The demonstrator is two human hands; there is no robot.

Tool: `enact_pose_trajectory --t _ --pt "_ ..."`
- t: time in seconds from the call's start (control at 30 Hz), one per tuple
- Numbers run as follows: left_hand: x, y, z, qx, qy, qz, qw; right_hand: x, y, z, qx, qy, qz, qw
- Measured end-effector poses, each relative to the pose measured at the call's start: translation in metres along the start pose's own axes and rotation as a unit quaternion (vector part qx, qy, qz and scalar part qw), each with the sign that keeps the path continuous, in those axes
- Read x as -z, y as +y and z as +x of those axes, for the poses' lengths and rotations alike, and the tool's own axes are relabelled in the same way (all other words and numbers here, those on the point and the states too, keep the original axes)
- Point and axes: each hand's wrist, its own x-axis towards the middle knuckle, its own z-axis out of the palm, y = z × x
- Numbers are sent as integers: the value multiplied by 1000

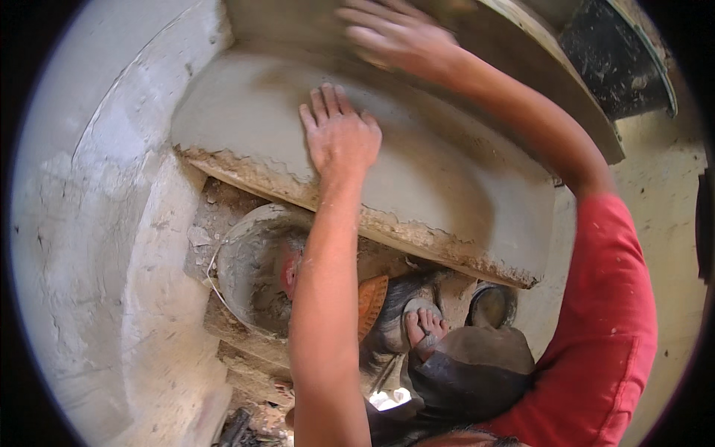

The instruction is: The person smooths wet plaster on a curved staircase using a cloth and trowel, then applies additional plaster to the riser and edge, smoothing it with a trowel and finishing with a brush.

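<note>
My left hand [339, 138] lies flat, fingers spread, on the smooth grey plastered top of a step-like slab [424, 167]. Farther up, my right hand [402, 41] reaches across with its fingers stretched out, slightly smeared by motion. It is at the plastered upright face [279, 22] behind the slab, and no tool shows in it. The underside of the palm is hidden. Along its near side the slab has a rough, crumbly edge [424, 235]. Darker, damp-looking patches mark the plaster around both hands.
Below the slab stands a bucket [242, 249] with wet grey mix and a reddish object inside. An orange ridged object [372, 302], a bare foot [426, 328] and a small dark container [491, 304] are nearby. A black bucket [618, 63] sits upper right. A pale wall [97, 216] rises left.
</note>
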Motion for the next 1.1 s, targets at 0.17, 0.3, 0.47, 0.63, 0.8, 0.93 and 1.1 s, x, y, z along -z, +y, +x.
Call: enact_pose_trajectory --t 0.17,0.3,0.47,0.63,0.8,0.93,1.1 --pt "1 -6 5 -14 -17 22 1000 -118 -27 93 -4 -214 90 973" --pt "-1 -7 5 -9 -32 26 999 -99 -40 14 3 -183 66 981" --pt "0 -8 4 -12 -45 27 999 -21 -47 -132 -72 -266 83 958" --pt "6 -7 4 -14 -55 29 998 101 -60 -243 -91 -403 55 909" --pt "6 -2 1 -10 -43 8 999 219 -47 -223 -355 -540 142 750" --pt "-1 -3 1 -20 -12 0 1000 202 -22 -125 -311 -119 274 902" --pt "-7 -7 -2 -21 51 4 998 65 -30 69 -192 -24 304 933"
